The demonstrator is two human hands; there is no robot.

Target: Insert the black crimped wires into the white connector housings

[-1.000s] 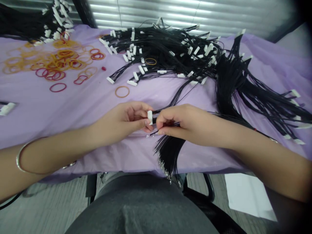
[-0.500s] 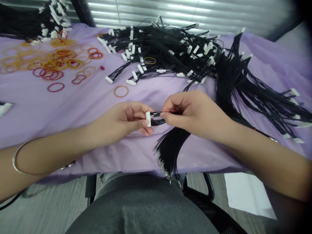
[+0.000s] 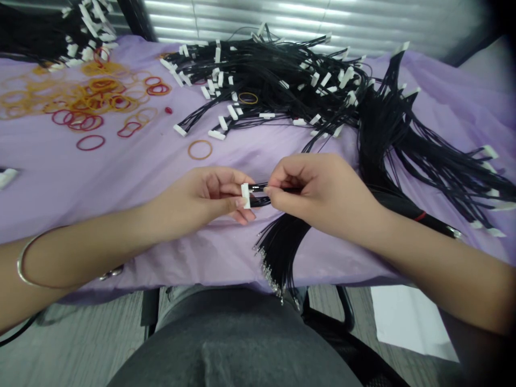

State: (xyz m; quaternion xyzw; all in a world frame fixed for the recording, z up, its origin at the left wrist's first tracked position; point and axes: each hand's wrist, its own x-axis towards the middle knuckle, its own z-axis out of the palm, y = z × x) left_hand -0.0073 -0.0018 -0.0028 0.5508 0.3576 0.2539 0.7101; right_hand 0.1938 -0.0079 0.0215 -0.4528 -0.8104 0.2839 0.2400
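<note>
Between thumb and fingers, my left hand (image 3: 220, 196) pinches a small white connector (image 3: 245, 195) with black wires running out of its right side. Close by on the right, my right hand (image 3: 318, 183) is closed in a pinch on a black wire (image 3: 258, 188) whose metal tip lies at the connector's upper part. How far that tip sits inside the connector I cannot tell. Below my right hand, a bundle of loose black wires (image 3: 282, 247) with bare metal terminals hangs over the table's front edge.
A heap of black wire harnesses (image 3: 274, 75) with white connectors lies at the back. Rubber bands (image 3: 97, 97), yellow and red, are scattered at the left. A single band (image 3: 200, 150) lies ahead of my left hand. Purple cloth (image 3: 161, 150) covers the table.
The wire tip at the connector has shifted slightly left, closer to the white housing. My right wrist has lowered a little, showing more of the red-banded bundle behind it. Both hands keep their pinch.
</note>
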